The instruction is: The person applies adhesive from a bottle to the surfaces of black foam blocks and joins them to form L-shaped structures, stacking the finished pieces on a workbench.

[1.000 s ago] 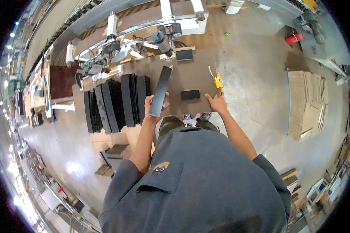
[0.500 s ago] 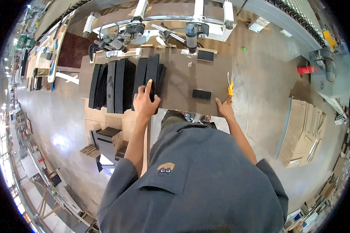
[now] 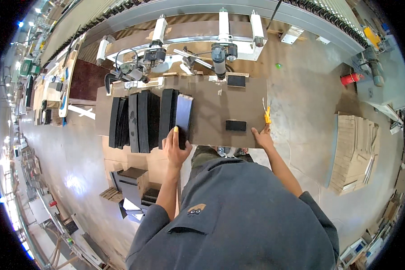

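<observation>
On the brown board (image 3: 207,121) in front of me stand several black strips (image 3: 148,121) in upright rows at the left. The rightmost strip (image 3: 184,110) now shows a pale bluish face along its length and a light far end. My left hand (image 3: 177,147) is closed on the near end of this strip, its yellow-tipped index finger on the face. My right hand (image 3: 263,136) rests at the board's near right corner, thumb and fingers apart. Just beyond its fingers lies a small yellow tool (image 3: 267,115). A short black block (image 3: 236,125) lies flat left of that hand.
Another short dark block (image 3: 236,81) sits at the board's far edge. Beyond stand machine heads (image 3: 219,60) on white arms. Cardboard sheets (image 3: 353,153) are stacked on the floor at right, and dark panels (image 3: 132,180) with cardboard lie at lower left. A red extinguisher (image 3: 350,79) is at far right.
The rightmost strip has turned so its pale face shows, and my left hand has moved from on top of the strips to its near end. My right hand stays at the corner.
</observation>
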Tool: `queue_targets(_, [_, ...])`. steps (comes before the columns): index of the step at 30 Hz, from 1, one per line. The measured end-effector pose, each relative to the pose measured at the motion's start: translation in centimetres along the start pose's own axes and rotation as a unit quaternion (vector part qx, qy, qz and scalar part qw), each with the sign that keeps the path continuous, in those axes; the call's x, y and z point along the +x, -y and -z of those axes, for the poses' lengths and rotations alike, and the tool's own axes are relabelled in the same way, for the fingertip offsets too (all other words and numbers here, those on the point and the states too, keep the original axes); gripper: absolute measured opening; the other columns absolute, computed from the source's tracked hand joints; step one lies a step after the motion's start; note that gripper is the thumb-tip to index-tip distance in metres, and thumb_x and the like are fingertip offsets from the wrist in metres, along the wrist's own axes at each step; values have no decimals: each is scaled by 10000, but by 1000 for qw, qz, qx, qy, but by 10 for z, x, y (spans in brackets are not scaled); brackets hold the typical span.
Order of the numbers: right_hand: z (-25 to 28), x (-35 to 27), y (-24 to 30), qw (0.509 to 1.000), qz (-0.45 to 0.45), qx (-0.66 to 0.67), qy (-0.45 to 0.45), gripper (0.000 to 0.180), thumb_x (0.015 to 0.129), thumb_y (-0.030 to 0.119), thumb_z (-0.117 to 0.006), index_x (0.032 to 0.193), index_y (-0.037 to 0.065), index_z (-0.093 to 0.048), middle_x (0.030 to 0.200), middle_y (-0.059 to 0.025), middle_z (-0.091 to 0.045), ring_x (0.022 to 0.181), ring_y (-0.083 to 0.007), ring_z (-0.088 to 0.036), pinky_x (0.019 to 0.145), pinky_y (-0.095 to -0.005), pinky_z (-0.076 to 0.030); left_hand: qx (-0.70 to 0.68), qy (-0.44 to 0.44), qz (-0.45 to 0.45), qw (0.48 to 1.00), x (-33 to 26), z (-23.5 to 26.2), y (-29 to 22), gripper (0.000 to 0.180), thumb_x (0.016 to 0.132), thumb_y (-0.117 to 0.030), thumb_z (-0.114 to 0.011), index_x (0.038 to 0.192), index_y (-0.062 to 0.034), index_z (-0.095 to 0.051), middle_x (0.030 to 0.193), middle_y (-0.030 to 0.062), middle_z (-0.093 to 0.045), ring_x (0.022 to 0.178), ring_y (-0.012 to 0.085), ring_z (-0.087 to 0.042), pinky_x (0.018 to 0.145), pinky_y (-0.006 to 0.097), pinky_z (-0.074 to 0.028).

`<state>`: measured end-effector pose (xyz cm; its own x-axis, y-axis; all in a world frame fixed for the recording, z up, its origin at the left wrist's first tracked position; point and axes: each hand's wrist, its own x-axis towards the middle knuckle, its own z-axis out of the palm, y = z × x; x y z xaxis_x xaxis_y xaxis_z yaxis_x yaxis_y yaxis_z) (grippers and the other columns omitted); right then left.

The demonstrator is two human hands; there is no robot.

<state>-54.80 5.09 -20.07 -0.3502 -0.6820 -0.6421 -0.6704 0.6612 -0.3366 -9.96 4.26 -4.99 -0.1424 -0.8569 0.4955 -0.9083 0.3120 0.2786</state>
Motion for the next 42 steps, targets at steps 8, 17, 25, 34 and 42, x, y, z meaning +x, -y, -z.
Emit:
queue_targets(8, [9,-11,12,999,25,35,8,1379,943,866,-610,1769,-15,56,1717,-421,-305,1515,-564,-482,1229,-567,-461,89,152,114,978,21,-8,-7,650,903,-234,-729,1526,-73,-635,1376,187,-655,1189,366,-676,1007,484,-503])
queue_targets(17, [7,-12,10,998,21,51,8,1348,963,791,-665,1750,-22,66,1702,-451,-311,1555,-574,-436,1258,-571,-440,192,88,161,964,56,16,28,540,967,-349,-795,1440,-106,-701,1417,165,-656,1276,384,-639,1087,511,-503])
queue_targets(25, [14,-15,18,998,7,52,36,1358,962,821,-634,1759,-28,64,1748,-419,-272,1596,-550,-388,1305,-542,-389,100,164,236,953,60,9,56,659,942,-396,-830,1485,-65,-658,1274,219,-771,1174,419,-738,1018,519,-592])
queue_targets(34, [6,-7,9,999,30,42,-8,1356,947,853,-626,1751,-29,17,1699,-444,-336,1531,-577,-469,1254,-573,-442,-185,114,406,888,74,15,53,580,1002,-321,-814,1502,-51,-696,1124,122,-805,1000,238,-760,941,385,-603])
queue_targets(42, [1,-4,4,999,20,48,-8,1382,944,839,-645,1764,-5,78,1724,-425,-321,1567,-564,-430,1279,-557,-416,-340,123,433,826,73,0,69,513,1109,-358,-717,1535,-72,-693,1194,118,-805,1050,209,-738,937,379,-584])
